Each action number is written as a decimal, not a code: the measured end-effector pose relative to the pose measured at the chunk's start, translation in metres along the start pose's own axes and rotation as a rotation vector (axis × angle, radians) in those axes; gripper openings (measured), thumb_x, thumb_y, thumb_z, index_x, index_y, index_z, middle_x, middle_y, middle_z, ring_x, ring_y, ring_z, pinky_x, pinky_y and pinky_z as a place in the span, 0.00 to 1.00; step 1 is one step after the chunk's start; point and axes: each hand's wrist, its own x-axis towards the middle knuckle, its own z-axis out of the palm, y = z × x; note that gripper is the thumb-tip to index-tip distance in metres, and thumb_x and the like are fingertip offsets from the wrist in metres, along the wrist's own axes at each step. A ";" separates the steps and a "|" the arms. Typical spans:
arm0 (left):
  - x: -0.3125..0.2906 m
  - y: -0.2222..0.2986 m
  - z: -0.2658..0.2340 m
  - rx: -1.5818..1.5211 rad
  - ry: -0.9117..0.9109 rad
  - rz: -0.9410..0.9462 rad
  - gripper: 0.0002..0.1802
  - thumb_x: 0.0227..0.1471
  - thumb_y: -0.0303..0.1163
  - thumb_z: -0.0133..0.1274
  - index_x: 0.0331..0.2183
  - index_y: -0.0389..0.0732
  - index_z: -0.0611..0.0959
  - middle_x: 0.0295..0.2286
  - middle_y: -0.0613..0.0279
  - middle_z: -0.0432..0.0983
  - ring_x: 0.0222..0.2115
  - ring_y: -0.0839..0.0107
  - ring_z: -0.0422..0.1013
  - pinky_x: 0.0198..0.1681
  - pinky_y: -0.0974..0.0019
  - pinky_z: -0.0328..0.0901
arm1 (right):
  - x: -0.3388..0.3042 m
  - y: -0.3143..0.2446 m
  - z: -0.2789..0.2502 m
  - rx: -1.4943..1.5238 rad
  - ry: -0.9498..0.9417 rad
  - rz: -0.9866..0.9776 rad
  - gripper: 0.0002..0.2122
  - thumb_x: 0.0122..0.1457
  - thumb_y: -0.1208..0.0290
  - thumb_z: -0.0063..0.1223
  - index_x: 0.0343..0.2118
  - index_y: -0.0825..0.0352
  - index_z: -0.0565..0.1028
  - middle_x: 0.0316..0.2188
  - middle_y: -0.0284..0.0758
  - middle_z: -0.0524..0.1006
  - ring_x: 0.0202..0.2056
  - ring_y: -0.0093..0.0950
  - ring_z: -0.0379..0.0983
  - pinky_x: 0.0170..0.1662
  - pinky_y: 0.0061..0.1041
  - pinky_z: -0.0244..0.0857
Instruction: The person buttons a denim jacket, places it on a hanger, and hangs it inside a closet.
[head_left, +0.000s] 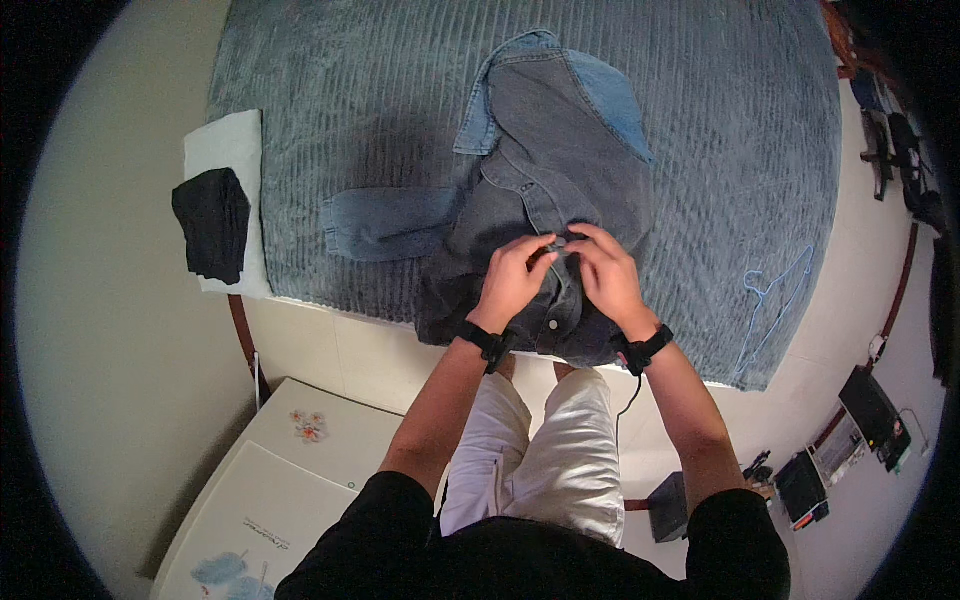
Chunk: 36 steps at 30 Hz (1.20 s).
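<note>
A denim jacket, dark grey with blue panels, lies on the bed's grey-blue ribbed blanket. One blue sleeve stretches out to the left. My left hand and my right hand meet at the jacket's front placket, fingertips pinching the cloth around a metal button. Whether that button sits in its hole I cannot tell. Another button shows lower on the placket, nearer to me. Both wrists wear black straps.
Folded black cloth rests on a white pillow-like bundle at the bed's left edge. A light blue hanger lies on the blanket's right side. Below left stands a white appliance. Dark items are at the lower right.
</note>
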 end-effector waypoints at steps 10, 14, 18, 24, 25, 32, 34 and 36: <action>0.022 -0.051 -0.001 -0.271 0.268 -0.277 0.14 0.58 0.15 0.40 0.46 0.32 0.73 0.38 0.49 0.77 0.37 0.58 0.78 0.42 0.59 0.71 | 0.083 -0.029 0.044 -0.491 -0.154 0.423 0.20 0.50 0.68 0.64 0.43 0.68 0.69 0.41 0.41 0.72 0.41 0.43 0.73 0.46 0.39 0.70; 0.042 -0.041 0.012 -0.151 0.222 -0.234 0.15 0.59 0.17 0.43 0.47 0.32 0.74 0.40 0.53 0.78 0.39 0.65 0.78 0.40 0.66 0.72 | 0.077 0.047 0.060 -0.542 -0.059 0.484 0.12 0.54 0.72 0.55 0.40 0.66 0.68 0.40 0.40 0.72 0.42 0.45 0.73 0.42 0.44 0.71; 0.047 -0.032 0.011 -0.033 0.372 -0.100 0.17 0.55 0.16 0.50 0.47 0.31 0.75 0.40 0.49 0.78 0.40 0.58 0.77 0.42 0.63 0.70 | 0.076 0.070 0.034 -0.107 0.151 0.449 0.10 0.55 0.75 0.53 0.39 0.68 0.69 0.38 0.46 0.74 0.43 0.48 0.73 0.41 0.44 0.69; 0.068 -0.030 0.011 -0.144 0.262 0.026 0.18 0.55 0.16 0.47 0.48 0.36 0.76 0.47 0.47 0.72 0.47 0.52 0.72 0.49 0.57 0.67 | 0.087 0.027 0.046 -0.219 -0.064 0.366 0.14 0.52 0.71 0.59 0.39 0.68 0.70 0.36 0.47 0.74 0.43 0.48 0.73 0.43 0.43 0.70; 0.072 -0.029 0.012 -0.104 0.251 0.027 0.19 0.55 0.16 0.46 0.49 0.36 0.76 0.47 0.47 0.72 0.47 0.52 0.71 0.49 0.57 0.66 | 0.087 0.041 0.049 -0.194 -0.005 0.366 0.12 0.52 0.71 0.59 0.37 0.69 0.71 0.34 0.48 0.76 0.40 0.49 0.74 0.41 0.43 0.69; 0.086 -0.038 0.021 0.168 0.230 -0.294 0.20 0.51 0.30 0.59 0.46 0.37 0.77 0.46 0.48 0.72 0.45 0.51 0.73 0.46 0.52 0.68 | 0.092 0.057 0.034 0.132 0.188 0.670 0.07 0.55 0.75 0.53 0.35 0.70 0.69 0.28 0.51 0.78 0.33 0.49 0.77 0.37 0.41 0.69; 0.094 -0.038 0.028 0.299 0.087 -0.372 0.20 0.50 0.31 0.61 0.44 0.37 0.77 0.42 0.49 0.75 0.44 0.51 0.73 0.44 0.51 0.68 | 0.092 0.051 0.032 0.186 0.209 0.624 0.09 0.55 0.75 0.56 0.36 0.70 0.69 0.28 0.50 0.78 0.33 0.47 0.78 0.37 0.39 0.69; 0.098 -0.039 0.035 0.315 0.130 -0.330 0.20 0.48 0.32 0.63 0.43 0.38 0.78 0.39 0.49 0.77 0.41 0.49 0.73 0.41 0.51 0.68 | 0.091 0.045 0.030 0.186 0.155 0.506 0.10 0.55 0.74 0.58 0.37 0.70 0.70 0.29 0.48 0.78 0.34 0.46 0.78 0.38 0.38 0.70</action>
